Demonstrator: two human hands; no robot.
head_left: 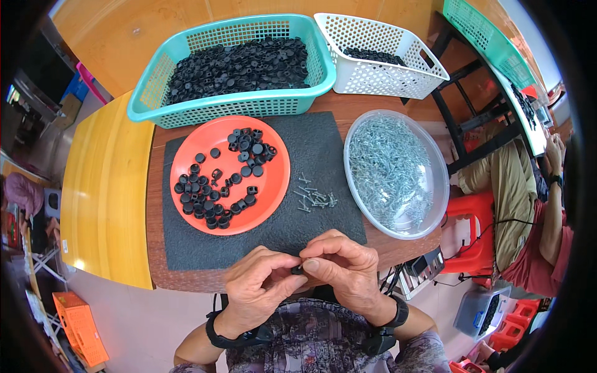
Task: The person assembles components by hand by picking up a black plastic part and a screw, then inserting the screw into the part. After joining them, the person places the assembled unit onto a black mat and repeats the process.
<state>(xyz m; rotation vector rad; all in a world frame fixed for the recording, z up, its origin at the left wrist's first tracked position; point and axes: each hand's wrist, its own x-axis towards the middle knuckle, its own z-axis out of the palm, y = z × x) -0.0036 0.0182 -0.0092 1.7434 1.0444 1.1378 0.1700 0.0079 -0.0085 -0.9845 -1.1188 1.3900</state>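
Observation:
Close to my body, at the near edge of the dark mat [311,133], my two hands meet fingertip to fingertip. My left hand [261,283] is closed in a pinch on a small black plastic cap [296,270]. The thumb and forefinger of my right hand [345,267] press together right beside it; whatever they hold is hidden by the fingers. Ahead on the left, an orange-red plate [261,186] carries many similar black caps [205,199]. A small heap of screws [317,198] lies on the mat to its right.
A clear round tub [438,211] full of screws stands at the right. Behind are a teal basket [233,109] of black parts and a white basket [385,78] with more. Another person [528,211] sits at the right near a red stool [469,230].

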